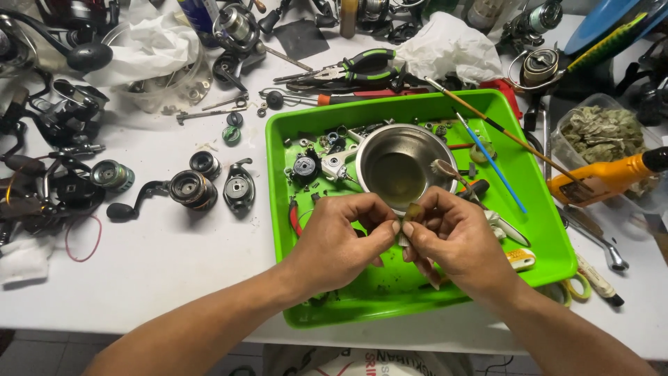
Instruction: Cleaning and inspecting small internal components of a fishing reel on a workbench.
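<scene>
Both hands meet over the front part of a bright green tray [553,230]. My left hand [342,240] and my right hand [449,237] pinch a small tan, greasy part [412,212] between their fingertips. What the part is cannot be told. Just beyond the hands stands a round steel bowl [398,163] with a little oily liquid in it. A small brush [445,170] leans on the bowl's rim. Small reel parts, a black gear housing [305,167] and washers lie in the tray's far left corner.
Dismantled fishing reels [191,189] and spools lie on the white table at the left. Green-handled pliers [351,68] and crumpled white cloths sit behind the tray. An orange bottle [605,177], a wrench [598,244] and a clear tub of rags are at the right.
</scene>
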